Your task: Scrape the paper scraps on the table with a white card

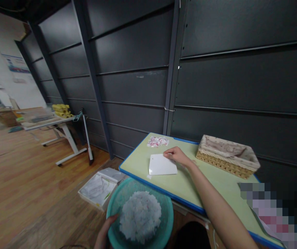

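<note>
My right hand (175, 155) pinches the top right corner of a white sheet (162, 165), stiff-looking, with a small dark dot near its upper left corner. The sheet is over the pale green table top (135, 162); whether it rests flat is hard to tell. My left hand (111, 221) grips the left rim of a teal plastic basket (168, 214), thumb inside and the other fingers hidden. A heap of small whitish translucent pieces (140, 216) fills the basket's middle. Beyond the sheet lies a flat pile of pink and white scraps (158, 141).
A cloth-lined wicker basket (223, 162) stands at the table's back right. An open white box (98, 190) is on the floor left of the teal basket. Dark metal panels (138, 86) rise behind. Farther left are a broom (87, 138) and another table (47, 121).
</note>
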The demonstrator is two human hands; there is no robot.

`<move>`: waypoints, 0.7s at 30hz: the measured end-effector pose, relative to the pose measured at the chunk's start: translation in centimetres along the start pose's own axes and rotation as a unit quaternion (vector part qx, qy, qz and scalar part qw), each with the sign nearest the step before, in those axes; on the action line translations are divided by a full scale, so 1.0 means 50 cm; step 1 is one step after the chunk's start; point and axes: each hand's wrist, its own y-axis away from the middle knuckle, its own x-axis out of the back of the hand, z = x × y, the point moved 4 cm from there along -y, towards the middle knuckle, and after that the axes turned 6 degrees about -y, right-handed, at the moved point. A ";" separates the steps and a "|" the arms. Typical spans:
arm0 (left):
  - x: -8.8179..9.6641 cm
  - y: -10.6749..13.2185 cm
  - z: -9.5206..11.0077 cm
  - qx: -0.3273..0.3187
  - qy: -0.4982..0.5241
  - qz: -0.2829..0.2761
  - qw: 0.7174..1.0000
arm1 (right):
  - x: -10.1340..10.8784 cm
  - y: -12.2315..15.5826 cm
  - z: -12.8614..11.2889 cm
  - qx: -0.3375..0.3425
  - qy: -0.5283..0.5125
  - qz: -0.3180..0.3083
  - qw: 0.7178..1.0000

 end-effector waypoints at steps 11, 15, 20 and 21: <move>-0.009 0.016 -0.004 0.000 0.022 -0.021 1.000 | -0.033 0.015 0.022 -0.105 -0.093 -0.143 0.980; -0.009 0.019 -0.001 -0.028 0.006 -0.008 1.000 | -0.064 0.027 0.013 -0.129 -0.133 -0.224 0.957; -0.012 0.024 0.001 -0.029 -0.014 -0.010 0.999 | -0.108 0.042 -0.008 -0.137 -0.188 -0.285 0.930; -0.013 0.024 0.002 -0.033 -0.019 -0.009 0.999 | -0.118 0.043 -0.013 -0.135 -0.201 -0.285 0.927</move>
